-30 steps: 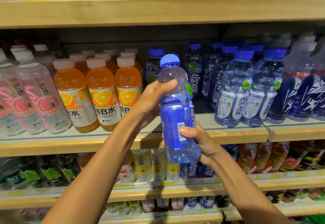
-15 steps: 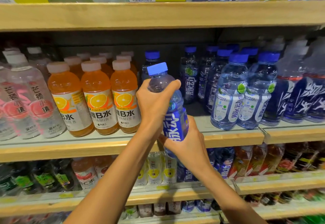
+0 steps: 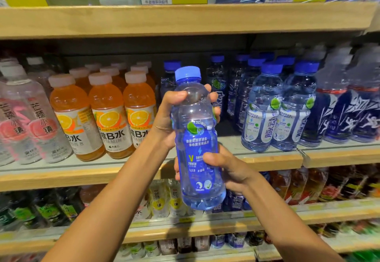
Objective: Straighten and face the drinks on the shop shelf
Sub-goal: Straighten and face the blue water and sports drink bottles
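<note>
Behind held blue bottle (image 3: 195,117), orange drinks (image 3: 109,115), shelf (image 3: 61,177)

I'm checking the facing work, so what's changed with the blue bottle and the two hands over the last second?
The blue bottle was turned: its barcode side faced the camera, it tipped cap-left, and now it is near upright, green-leaf panel showing. The left hand at its shoulder and right hand on its lower label kept their grip. The orange bottles stayed put.
</note>
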A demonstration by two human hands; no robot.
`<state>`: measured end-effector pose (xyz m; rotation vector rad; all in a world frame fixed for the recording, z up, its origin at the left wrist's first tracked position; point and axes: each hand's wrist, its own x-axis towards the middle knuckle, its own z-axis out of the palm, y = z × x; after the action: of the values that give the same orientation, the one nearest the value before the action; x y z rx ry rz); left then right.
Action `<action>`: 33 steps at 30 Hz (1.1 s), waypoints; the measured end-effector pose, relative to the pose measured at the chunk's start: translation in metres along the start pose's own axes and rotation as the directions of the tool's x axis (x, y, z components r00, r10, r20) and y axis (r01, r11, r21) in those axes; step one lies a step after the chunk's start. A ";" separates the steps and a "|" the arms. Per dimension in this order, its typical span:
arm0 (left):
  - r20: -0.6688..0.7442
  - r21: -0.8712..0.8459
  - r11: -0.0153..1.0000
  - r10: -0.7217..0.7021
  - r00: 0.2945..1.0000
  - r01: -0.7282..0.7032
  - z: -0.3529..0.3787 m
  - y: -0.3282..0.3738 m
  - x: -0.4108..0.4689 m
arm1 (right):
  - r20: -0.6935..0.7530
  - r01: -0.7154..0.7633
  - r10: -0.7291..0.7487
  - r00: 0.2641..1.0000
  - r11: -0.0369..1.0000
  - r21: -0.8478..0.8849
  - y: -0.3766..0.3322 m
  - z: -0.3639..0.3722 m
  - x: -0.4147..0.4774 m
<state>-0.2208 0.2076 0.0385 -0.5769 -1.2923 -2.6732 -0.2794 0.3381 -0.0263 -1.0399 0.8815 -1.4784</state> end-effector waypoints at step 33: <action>0.549 0.405 -0.898 0.090 0.831 -0.171 -0.131 -0.052 -0.115 | -0.511 0.040 -0.456 0.728 0.773 -0.633 0.035 -0.022 0.084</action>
<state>-0.1665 0.1322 -0.1181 -0.3269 -2.1448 0.5468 -0.2917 0.2496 -0.0544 -1.1323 1.8542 -1.9138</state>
